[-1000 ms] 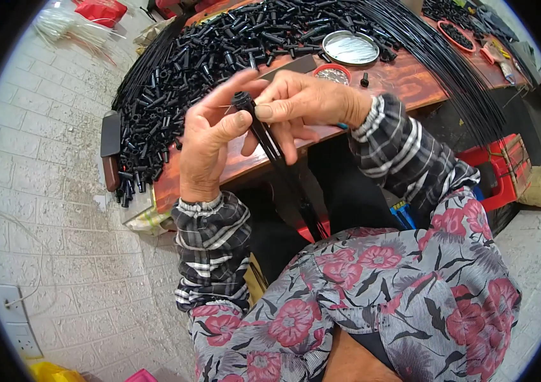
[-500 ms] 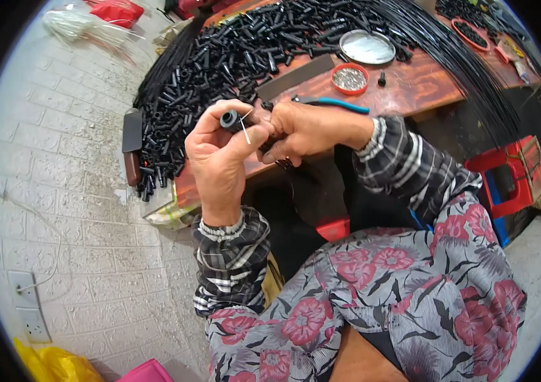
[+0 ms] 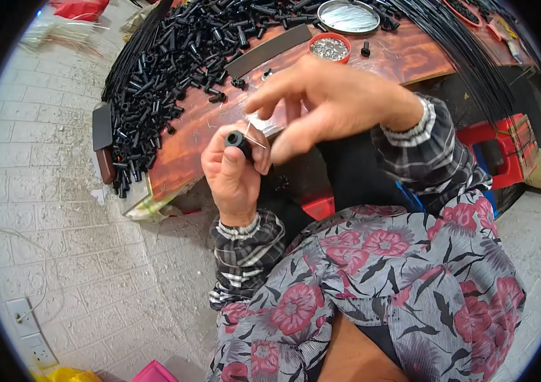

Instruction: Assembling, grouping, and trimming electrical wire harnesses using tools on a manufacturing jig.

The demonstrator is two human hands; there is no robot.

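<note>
Since the earlier frames, both hands have dropped lower in view, off the table's near edge, and the right hand has opened out from its tight pinch at the tube.

At the far left, a white wall socket (image 3: 25,316) sits low on the pale tiled floor, with a yellow bag (image 3: 66,374) and a pink box corner (image 3: 154,371) at the bottom edge. A red packet (image 3: 79,9) lies at the top left, beside a bundle of white ties (image 3: 60,32). A heap of short black tubes (image 3: 175,57) covers the left end of the wooden table (image 3: 410,57).

The left hand (image 3: 235,175) is wrapped in a fist round a short black tube (image 3: 237,138), whose open end stands out above the thumb. A thin metal pin (image 3: 256,141) juts from that end toward the right. The right hand (image 3: 334,105) hovers just above and to the right, fingers spread and loosely curled, its thumb and forefinger near the pin; whether they touch it cannot be told.

Farther back sit a small red dish of metal bits (image 3: 329,46) and a round metal lid (image 3: 348,16). Long black rods (image 3: 468,57) fan over the table's right end, above a red crate (image 3: 506,149).
</note>
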